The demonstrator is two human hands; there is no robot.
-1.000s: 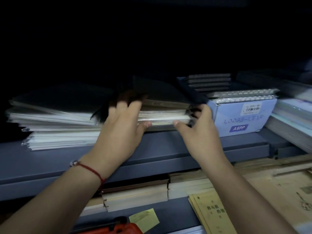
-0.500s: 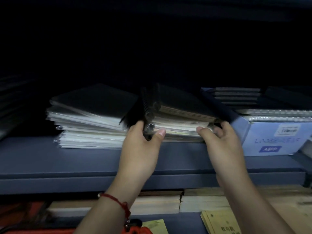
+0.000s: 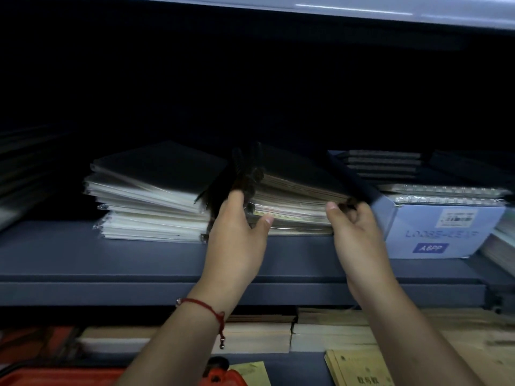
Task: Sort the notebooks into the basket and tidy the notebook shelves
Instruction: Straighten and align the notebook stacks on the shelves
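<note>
Head view looks into a dim grey shelf where two stacks of notebooks lie side by side. The middle stack of notebooks has dark covers, brownish page edges and clear wrapping, with a dark spiral binding at its left end; it lies flat on the shelf between a white-paged stack on its left and a pale blue box marked "A6PP" on its right. The left hand holds the stack's left end, thumb on the front edge and fingers curled round the spiral side. The right hand holds the right end, thumb on the front edge, fingers tucked behind the corner against the box. A red string bracelet circles the left wrist. Inside the blue box lie spiral-bound pads, too dark to count. On the shelf below sit two pale stacks of paper, yellow booklets, one yellow sticky note and part of an orange basket
</note>
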